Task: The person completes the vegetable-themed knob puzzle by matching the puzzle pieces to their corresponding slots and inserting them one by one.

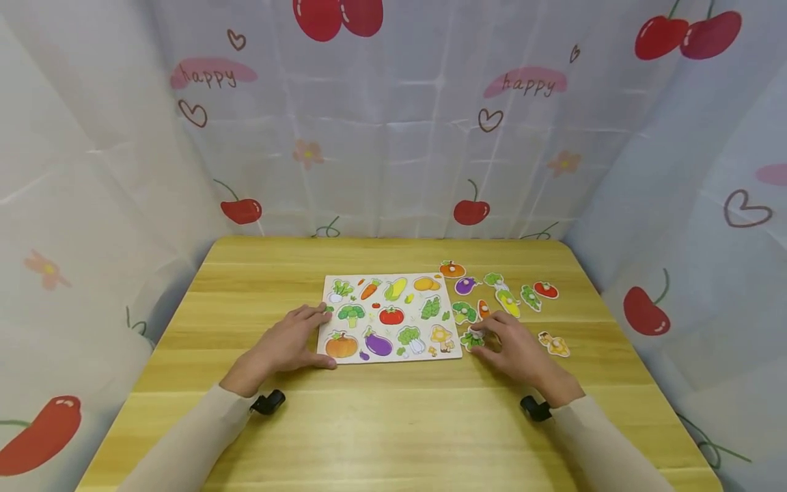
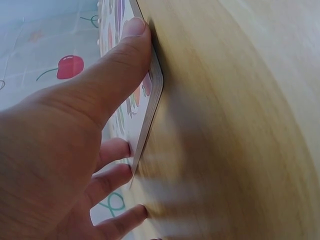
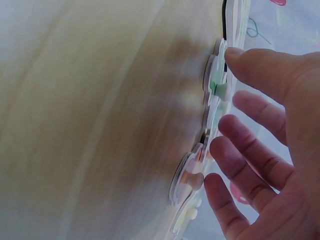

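Note:
A white puzzle board printed with vegetables lies flat on the table. My left hand rests at its left side; the thumb lies over the lower edge and the fingers touch the left edge. At the board's lower right corner, my right hand hovers over a leafy green-and-white knobbed piece. Its thumb and fingers are spread loosely around the knob, which does not look pinched. Beside these fingertips lie a carrot piece and a broccoli piece.
More knobbed pieces lie right of the board: pumpkin, eggplant, corn, tomato, a green one and a yellow-brown one. A cherry-patterned curtain surrounds the wooden table.

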`<state>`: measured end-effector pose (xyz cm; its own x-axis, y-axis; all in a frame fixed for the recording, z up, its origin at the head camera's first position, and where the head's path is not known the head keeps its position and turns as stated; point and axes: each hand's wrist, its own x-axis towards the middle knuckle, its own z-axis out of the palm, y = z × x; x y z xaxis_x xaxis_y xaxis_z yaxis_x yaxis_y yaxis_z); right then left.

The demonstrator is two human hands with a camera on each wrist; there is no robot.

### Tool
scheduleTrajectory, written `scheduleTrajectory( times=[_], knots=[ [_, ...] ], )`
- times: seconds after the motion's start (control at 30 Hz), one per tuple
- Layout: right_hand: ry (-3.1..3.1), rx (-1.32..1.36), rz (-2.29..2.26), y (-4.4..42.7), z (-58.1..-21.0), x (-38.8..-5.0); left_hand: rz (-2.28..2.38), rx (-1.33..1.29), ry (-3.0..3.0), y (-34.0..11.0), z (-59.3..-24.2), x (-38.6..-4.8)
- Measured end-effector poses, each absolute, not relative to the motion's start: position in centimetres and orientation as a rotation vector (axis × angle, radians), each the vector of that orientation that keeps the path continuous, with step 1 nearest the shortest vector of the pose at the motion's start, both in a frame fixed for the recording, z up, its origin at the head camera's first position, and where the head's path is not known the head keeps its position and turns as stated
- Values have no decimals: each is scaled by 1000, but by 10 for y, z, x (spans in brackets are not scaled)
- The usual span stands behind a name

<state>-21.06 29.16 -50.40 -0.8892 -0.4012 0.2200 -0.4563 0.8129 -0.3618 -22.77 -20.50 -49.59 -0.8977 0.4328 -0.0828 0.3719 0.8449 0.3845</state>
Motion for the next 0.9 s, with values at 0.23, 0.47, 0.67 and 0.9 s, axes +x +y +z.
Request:
scheduleTrajectory(
  times=[0.23, 0.47, 0.67, 0.9],
  knots=[
    [-2846, 717, 643, 292, -501, -221, 519, 642, 2870, -204, -496, -233],
    [-2858, 725, 599, 290, -505, -222, 490, 660, 2879, -205, -499, -229],
    [-2839, 763, 567, 288, -508, -224, 457, 662, 2891, -208, -500, -228],
    [-2866, 705, 568, 290, -501, -231, 463, 657, 2882, -208, -497, -228]
  ],
)
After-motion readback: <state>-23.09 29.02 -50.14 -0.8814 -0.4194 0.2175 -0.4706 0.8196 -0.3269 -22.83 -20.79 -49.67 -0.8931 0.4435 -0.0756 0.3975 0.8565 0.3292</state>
